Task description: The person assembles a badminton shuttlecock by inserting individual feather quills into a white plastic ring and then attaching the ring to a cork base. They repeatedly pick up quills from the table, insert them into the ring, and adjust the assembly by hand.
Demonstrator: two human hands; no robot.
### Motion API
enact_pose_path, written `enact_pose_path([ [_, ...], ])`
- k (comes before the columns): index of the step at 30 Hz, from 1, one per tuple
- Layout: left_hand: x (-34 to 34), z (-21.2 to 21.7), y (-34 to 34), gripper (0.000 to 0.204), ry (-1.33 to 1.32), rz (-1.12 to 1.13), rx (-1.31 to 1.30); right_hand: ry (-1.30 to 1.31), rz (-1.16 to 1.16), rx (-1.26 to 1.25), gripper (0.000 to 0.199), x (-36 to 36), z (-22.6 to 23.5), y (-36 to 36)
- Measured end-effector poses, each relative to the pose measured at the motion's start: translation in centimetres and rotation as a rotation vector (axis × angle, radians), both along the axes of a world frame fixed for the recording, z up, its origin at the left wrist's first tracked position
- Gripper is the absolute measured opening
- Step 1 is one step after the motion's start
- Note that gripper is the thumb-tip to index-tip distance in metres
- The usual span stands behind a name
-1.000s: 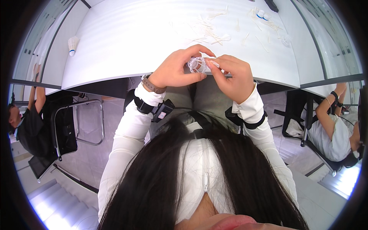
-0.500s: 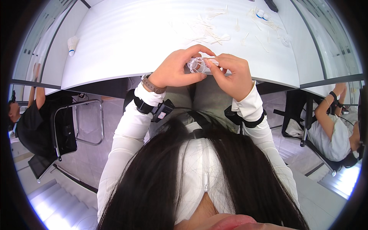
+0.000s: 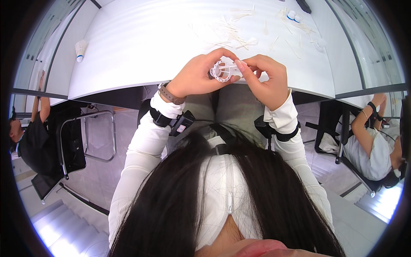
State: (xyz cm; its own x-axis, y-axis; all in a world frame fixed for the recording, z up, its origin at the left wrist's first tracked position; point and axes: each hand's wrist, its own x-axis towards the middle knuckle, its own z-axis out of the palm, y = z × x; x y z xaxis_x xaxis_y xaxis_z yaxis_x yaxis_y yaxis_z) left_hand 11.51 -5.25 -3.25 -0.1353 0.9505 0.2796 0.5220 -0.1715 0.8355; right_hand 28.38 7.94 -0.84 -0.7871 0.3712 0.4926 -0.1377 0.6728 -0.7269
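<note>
My left hand (image 3: 190, 76) curls around a white openwork plastic shuttlecock skirt (image 3: 219, 77), its scalloped ring facing up toward me. The fingers are closed on it just above the table's near edge. With thumb and forefinger, my right hand (image 3: 269, 82) pinches a thin white feather-like strip (image 3: 234, 66) at the ring's right side. One end of that strip reaches over the ring; whether it is fixed there I cannot tell.
Several loose white feather strips (image 3: 233, 36) lie scattered on the white table (image 3: 141, 47). White shuttlecock heads with blue bands (image 3: 293, 16) and another openwork skirt (image 3: 319, 45) are at far right. A whole shuttlecock (image 3: 80, 50) lies far left. People sit beyond both side partitions.
The ring has turned to face me more squarely. My right hand has shifted slightly right, drawing away from the skirt with the strip still pinched. My left hand stays in place.
</note>
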Motion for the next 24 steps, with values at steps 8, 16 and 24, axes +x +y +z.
enact_pose_path([
  [8, -0.2, -0.4, -0.1, 0.012, 0.072, -0.044, -0.018, 0.033, 0.007, 0.014, 0.009, -0.2, -0.2, -0.5],
  [16, 0.3, -0.5, -0.1, 0.011, 0.102, 0.013, 0.046, 0.053, 0.012, -0.012, 0.011, -0.4, -0.5, -0.7],
  [24, 0.2, -0.4, 0.0, 0.019, 0.131, 0.032, 0.142, 0.035, 0.007, -0.031, 0.012, -0.7, -0.8, -1.1],
])
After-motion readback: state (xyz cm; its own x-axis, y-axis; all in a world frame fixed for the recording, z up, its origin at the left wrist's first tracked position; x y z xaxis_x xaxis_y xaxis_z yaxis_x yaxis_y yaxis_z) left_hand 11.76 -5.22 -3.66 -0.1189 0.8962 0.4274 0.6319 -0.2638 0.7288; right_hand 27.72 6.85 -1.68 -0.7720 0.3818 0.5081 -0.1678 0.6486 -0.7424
